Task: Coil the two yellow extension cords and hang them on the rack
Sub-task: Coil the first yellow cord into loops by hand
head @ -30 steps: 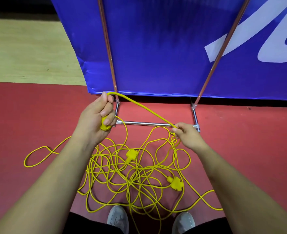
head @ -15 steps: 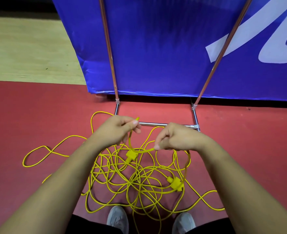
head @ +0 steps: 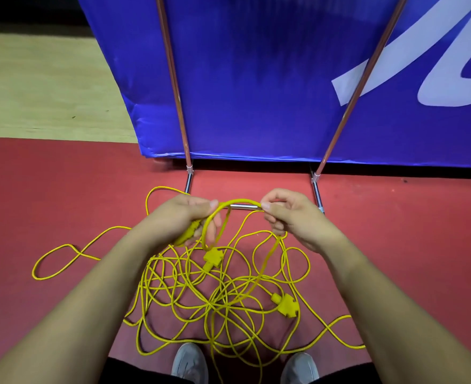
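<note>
A tangle of yellow extension cords lies on the red floor in front of my feet. Two yellow connector ends show in the pile, one in the middle and one at the right. My left hand grips a yellow plug and a small loop of cord. My right hand pinches the same cord, which arches between the two hands. The rack stands behind, with two slanted copper poles and a chrome base bar.
A blue banner with white lettering hangs behind the rack. A long cord loop trails out to the left on the floor. My grey shoes stand at the pile's near edge. Pale wooden flooring lies at the far left.
My hands came together from wide apart, then parted slightly. A small loop of cord now hangs from my left hand, and the right hand has slid along the cord.
</note>
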The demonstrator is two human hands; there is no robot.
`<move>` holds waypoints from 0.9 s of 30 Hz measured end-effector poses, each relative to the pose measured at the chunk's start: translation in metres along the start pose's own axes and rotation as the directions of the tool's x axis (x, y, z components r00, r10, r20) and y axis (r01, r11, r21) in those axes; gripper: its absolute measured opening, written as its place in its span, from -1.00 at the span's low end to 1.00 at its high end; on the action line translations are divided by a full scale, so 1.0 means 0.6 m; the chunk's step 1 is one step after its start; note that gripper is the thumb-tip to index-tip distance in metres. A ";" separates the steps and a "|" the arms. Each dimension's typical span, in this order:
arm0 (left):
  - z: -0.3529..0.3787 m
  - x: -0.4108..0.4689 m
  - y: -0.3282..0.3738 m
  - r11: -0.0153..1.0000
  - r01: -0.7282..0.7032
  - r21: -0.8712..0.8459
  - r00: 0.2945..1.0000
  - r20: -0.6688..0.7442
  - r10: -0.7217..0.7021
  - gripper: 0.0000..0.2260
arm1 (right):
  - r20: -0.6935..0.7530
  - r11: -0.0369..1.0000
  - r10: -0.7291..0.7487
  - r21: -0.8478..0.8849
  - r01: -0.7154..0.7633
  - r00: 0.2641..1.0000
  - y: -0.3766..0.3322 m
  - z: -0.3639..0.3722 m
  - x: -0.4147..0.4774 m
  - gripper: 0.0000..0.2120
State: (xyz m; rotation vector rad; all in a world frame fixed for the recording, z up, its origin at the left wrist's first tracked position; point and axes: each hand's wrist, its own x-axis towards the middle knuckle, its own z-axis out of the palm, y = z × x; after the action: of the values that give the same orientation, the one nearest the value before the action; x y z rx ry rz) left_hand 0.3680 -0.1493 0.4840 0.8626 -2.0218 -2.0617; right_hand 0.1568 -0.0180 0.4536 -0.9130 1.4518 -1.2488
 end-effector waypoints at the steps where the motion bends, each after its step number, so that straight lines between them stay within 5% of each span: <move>1: 0.000 -0.001 0.001 0.995 0.001 0.104 1.000 0.008 -0.002 -0.68 | -0.011 1.000 -0.011 -0.028 0.011 1.000 -0.005 0.000 0.000 -0.93; 7: 0.024 0.001 -0.001 0.984 -0.009 0.180 0.999 0.053 0.000 -0.65 | 0.051 0.911 -0.167 -0.374 0.174 0.985 -0.042 0.043 -0.013 -0.93; 11: 0.026 0.004 -0.001 0.993 -0.110 0.039 0.994 0.010 0.110 -0.69 | -0.016 0.938 -0.209 -0.288 0.196 0.978 -0.040 0.057 -0.003 -0.88; 14: 0.008 0.001 -0.001 0.969 -0.140 -0.204 0.989 -0.070 0.128 -0.70 | 0.101 0.936 -0.111 -0.322 0.138 0.989 -0.012 0.026 -0.003 -0.81; 20: -0.005 -0.011 0.004 1.000 0.024 -0.006 0.999 -0.038 -0.024 -0.68 | 0.015 0.998 -0.041 -0.050 0.042 0.999 0.016 0.012 0.004 -0.89; 24: 0.001 -0.012 0.007 0.990 0.070 -0.123 0.998 0.006 -0.070 -0.64 | 0.050 0.944 -0.114 -0.305 0.124 0.992 -0.026 0.028 -0.003 -0.91; 27: 0.015 -0.010 -0.002 0.995 0.104 -0.005 0.989 0.103 -0.103 -0.64 | 0.144 0.859 -0.208 -0.445 0.251 0.968 -0.042 0.074 -0.013 -0.93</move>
State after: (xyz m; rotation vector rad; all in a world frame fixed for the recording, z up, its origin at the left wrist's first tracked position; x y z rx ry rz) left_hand 0.3692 -0.1384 0.4844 0.8947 -2.0571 -2.2128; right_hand 0.2003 -0.0264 0.4802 -1.4831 1.6344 -1.0234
